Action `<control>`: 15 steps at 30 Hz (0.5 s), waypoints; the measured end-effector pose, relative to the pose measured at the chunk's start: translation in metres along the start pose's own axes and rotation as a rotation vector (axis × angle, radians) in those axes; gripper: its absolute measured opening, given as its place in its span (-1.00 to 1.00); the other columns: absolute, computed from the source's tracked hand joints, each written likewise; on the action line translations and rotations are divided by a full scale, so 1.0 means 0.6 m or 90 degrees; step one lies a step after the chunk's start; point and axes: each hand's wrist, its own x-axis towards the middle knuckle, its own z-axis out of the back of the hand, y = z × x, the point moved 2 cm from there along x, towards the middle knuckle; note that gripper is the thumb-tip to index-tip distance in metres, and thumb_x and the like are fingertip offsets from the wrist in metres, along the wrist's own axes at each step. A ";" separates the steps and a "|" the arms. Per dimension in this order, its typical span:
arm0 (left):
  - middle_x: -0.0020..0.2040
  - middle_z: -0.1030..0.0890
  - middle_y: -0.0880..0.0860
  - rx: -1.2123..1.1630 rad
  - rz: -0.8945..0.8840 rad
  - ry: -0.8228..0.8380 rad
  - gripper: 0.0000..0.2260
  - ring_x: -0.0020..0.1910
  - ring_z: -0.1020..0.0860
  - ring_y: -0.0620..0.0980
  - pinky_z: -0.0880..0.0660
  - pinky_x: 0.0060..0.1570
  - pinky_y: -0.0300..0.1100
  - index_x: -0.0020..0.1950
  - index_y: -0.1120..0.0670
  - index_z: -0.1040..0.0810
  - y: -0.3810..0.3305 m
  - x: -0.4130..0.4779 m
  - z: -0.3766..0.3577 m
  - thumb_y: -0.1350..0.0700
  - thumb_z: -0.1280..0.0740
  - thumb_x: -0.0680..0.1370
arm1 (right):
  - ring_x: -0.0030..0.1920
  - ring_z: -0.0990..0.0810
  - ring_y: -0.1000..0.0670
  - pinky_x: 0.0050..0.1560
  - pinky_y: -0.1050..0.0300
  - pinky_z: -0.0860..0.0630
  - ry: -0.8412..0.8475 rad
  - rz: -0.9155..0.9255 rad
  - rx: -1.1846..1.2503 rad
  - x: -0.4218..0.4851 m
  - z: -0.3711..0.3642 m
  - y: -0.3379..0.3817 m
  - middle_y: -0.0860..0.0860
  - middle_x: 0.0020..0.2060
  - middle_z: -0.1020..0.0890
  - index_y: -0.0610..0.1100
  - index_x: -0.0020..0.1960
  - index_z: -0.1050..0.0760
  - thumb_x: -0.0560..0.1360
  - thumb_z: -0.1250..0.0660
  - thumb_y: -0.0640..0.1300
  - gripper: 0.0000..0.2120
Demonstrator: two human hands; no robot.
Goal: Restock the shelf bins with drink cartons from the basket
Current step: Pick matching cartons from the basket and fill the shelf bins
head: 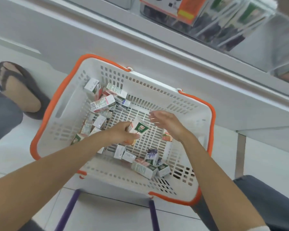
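Note:
A white slotted basket [187, 105] with an orange rim sits on the floor below me, with several small drink cartons scattered inside. My left hand [122, 133] reaches into it and grips a white carton with a green label [140, 128]. Just right of that carton, my right hand [165, 123] hovers with its fingers spread, holding nothing. More cartons lie in a heap at the basket's far left [103, 102] and near its front wall [144, 167]. Clear shelf bins [223, 29] holding dark and green cartons sit at the top right.
A white shelf unit [107, 39] runs across behind the basket. My sandalled foot [17, 89] rests on the floor left of the basket. Two purple bars [68, 212] stand in front of the basket. My knees frame both lower corners.

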 end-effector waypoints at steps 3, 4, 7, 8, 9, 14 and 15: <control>-0.43 -0.39 -0.08 -0.015 0.009 -0.087 -0.70 -0.34 -0.53 -0.05 -0.57 -0.13 -0.11 -0.26 0.04 -0.35 0.020 0.015 0.008 0.07 -0.48 0.47 | 0.26 -0.51 -0.08 0.30 -0.04 -0.42 -0.310 -0.037 -0.239 0.022 0.073 -0.045 -0.10 0.26 -0.54 -0.20 0.27 -0.52 0.59 -0.31 -0.09 -0.70; -0.38 -0.34 -0.04 -0.011 0.011 -0.106 -0.68 -0.27 -0.51 0.00 -0.53 -0.10 -0.06 -0.27 0.05 -0.34 0.025 0.015 0.012 0.06 -0.48 0.46 | 0.36 -0.42 -0.12 0.36 -0.03 -0.36 -0.312 -0.091 -0.276 0.027 0.080 -0.068 -0.15 0.38 -0.44 -0.21 0.39 -0.40 0.58 -0.32 -0.07 -0.57; -0.33 -0.29 0.00 -0.022 0.031 -0.119 -0.66 -0.19 -0.54 0.04 -0.52 -0.11 -0.03 -0.20 0.12 -0.32 0.037 0.015 0.027 0.05 -0.49 0.46 | 0.45 -0.29 -0.20 0.39 -0.06 -0.35 -0.209 -0.201 -0.367 0.046 0.060 -0.127 -0.18 0.53 -0.15 -0.10 0.57 -0.10 0.54 -0.37 0.02 -0.28; -0.32 -0.32 0.01 -0.035 0.037 -0.116 -0.67 -0.21 -0.57 0.02 -0.54 -0.11 -0.04 -0.14 0.11 -0.33 0.039 0.014 0.031 0.05 -0.48 0.47 | 0.38 -0.39 -0.23 0.31 -0.08 -0.44 -0.197 -0.211 -0.409 0.050 0.051 -0.138 -0.19 0.52 -0.12 -0.06 0.56 -0.11 0.53 -0.39 0.01 -0.28; -0.30 -0.38 0.04 -0.060 0.041 -0.107 -0.70 -0.22 -0.62 -0.01 -0.59 -0.08 -0.06 -0.09 0.10 -0.35 0.040 0.013 0.034 0.06 -0.48 0.47 | 0.24 -0.50 -0.22 0.19 -0.08 -0.54 -0.201 -0.208 -0.431 0.053 0.041 -0.142 -0.19 0.48 -0.13 -0.03 0.53 -0.17 0.52 -0.41 -0.05 -0.33; 0.05 -0.61 0.21 -0.081 0.057 -0.100 -0.56 0.03 -0.66 0.02 -0.58 0.07 -0.05 0.13 0.12 -0.44 0.023 0.002 0.041 -0.14 -0.43 0.45 | -0.19 -0.54 0.10 -0.29 0.31 -0.57 -0.182 -0.062 -0.205 0.042 -0.007 -0.077 -0.04 0.23 -0.29 -0.02 0.31 -0.39 0.39 -0.52 -0.20 -0.45; 0.04 -0.61 0.16 -0.077 0.054 -0.103 -0.51 0.03 -0.65 -0.02 -0.55 0.14 -0.02 0.15 0.15 -0.43 0.015 -0.001 0.042 -0.20 -0.39 0.45 | -0.09 -0.55 0.10 -0.16 0.26 -0.58 -0.170 -0.025 -0.171 0.033 -0.015 -0.050 -0.02 0.24 -0.30 -0.01 0.33 -0.41 0.38 -0.54 -0.15 -0.42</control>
